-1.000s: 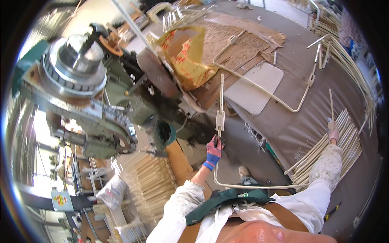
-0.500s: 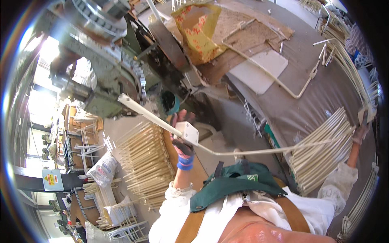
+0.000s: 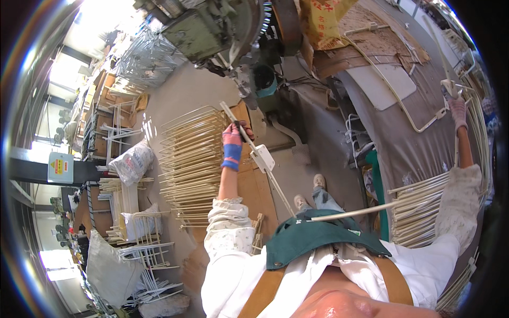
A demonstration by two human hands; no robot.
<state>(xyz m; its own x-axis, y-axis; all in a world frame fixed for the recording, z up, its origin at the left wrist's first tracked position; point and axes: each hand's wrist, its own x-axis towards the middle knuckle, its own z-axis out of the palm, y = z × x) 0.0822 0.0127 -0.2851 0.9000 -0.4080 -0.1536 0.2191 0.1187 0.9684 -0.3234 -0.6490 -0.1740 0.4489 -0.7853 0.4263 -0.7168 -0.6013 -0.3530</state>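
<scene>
My left hand [image 3: 233, 139], in a pink and blue glove, is closed around a cream bent metal tube [image 3: 278, 188] near its upper end. A white plate bracket [image 3: 263, 159] sits on this tube just below the hand. The tube's lower part passes in front of my green apron [image 3: 323, 238] and stretches right toward the tube stack. At the far right, my right hand [image 3: 457, 108], also gloved, is closed on another cream tube [image 3: 436, 45] at its white bracket [image 3: 449, 87]. Its fingers are partly hidden.
A green machine [image 3: 207, 34] stands ahead, with a teal bucket [image 3: 265, 82] beside it. Bent frames [image 3: 193, 164] are stacked on the left floor. The covered table at right bears a tube stack [image 3: 421, 212], a white panel [image 3: 384, 87], a bent tube [image 3: 420, 130] and a yellow bag [image 3: 323, 26].
My left hand has drawn the tube away from the machine and toward the floor stack. My right hand has reached farther along the table's right side. The view has turned left.
</scene>
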